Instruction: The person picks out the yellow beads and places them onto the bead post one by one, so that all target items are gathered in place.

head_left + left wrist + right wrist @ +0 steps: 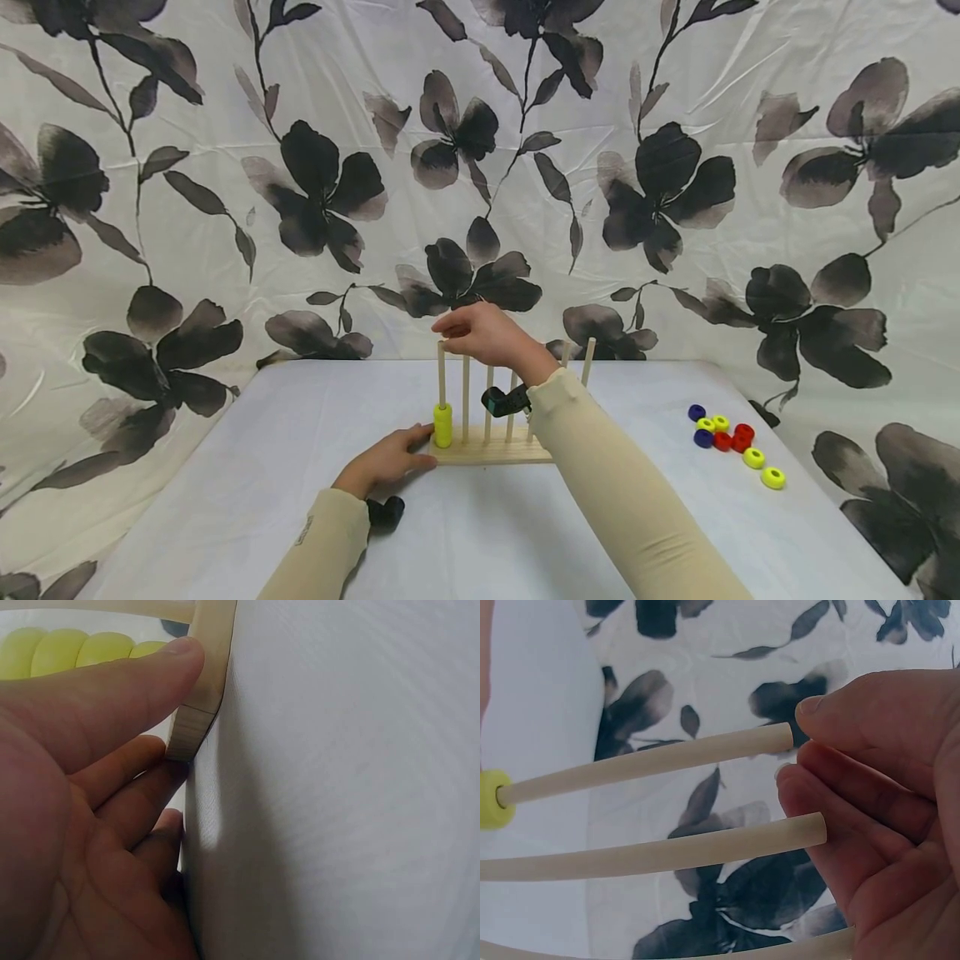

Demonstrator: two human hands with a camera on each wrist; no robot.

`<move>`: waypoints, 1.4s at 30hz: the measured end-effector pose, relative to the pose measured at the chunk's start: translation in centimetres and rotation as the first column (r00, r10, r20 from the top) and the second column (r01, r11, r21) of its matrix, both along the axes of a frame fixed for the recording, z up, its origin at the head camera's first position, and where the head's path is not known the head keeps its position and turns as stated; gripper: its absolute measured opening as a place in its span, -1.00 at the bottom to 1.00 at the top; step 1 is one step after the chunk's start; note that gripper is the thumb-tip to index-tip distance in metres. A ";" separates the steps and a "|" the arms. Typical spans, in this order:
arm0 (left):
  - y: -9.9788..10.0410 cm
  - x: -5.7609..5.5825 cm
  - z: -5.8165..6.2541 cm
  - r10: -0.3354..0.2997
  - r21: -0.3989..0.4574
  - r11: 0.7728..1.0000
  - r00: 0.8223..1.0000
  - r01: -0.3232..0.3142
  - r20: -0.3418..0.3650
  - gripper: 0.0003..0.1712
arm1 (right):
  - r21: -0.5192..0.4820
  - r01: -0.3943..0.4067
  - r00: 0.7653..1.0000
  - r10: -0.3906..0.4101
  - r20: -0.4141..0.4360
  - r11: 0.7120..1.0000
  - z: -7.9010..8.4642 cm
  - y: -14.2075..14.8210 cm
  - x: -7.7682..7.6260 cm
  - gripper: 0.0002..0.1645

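Observation:
A wooden peg rack (491, 452) with a row of upright pegs stands on the white table. Several yellow beads (443, 426) are stacked at the bottom of its leftmost peg (442, 375). My left hand (386, 460) holds the rack's left end; in the left wrist view the thumb (150, 686) lies along the wooden base (214, 652), with fingertips against its end. Above the leftmost peg is my right hand (483, 333). The right wrist view shows its thumb and fingers parted just off the tip of that peg (652, 761), nothing between them.
Loose beads lie at the table's right side: blue (696, 412), red (722, 442) and yellow (773, 477). A floral cloth (540, 225) hangs behind the table. My right forearm (622, 483) crosses in front of the rack's right part.

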State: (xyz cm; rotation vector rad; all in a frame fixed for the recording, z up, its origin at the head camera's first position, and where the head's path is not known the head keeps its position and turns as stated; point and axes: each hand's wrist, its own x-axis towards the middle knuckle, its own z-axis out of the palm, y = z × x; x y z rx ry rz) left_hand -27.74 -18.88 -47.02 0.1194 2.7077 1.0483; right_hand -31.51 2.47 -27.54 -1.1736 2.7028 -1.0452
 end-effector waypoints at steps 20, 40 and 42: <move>0.1 0.1 0.0 -0.006 -0.022 1.000 1.000 0.005 -0.026 -0.19 | -0.055 0.027 0.998 -0.030 -0.056 0.998 0.3 3.4 0.3 -0.64; 0.2 0.2 -0.2 0.003 -0.015 1.000 1.000 -0.003 -0.024 -0.18 | -0.204 0.119 0.993 -0.119 0.017 0.972 0.3 10.4 1.7 -0.64; 0.3 0.2 -0.1 0.006 -0.017 1.000 1.000 -0.007 -0.024 -0.17 | -0.212 0.147 0.989 -0.144 0.032 0.966 0.2 11.3 1.7 -0.65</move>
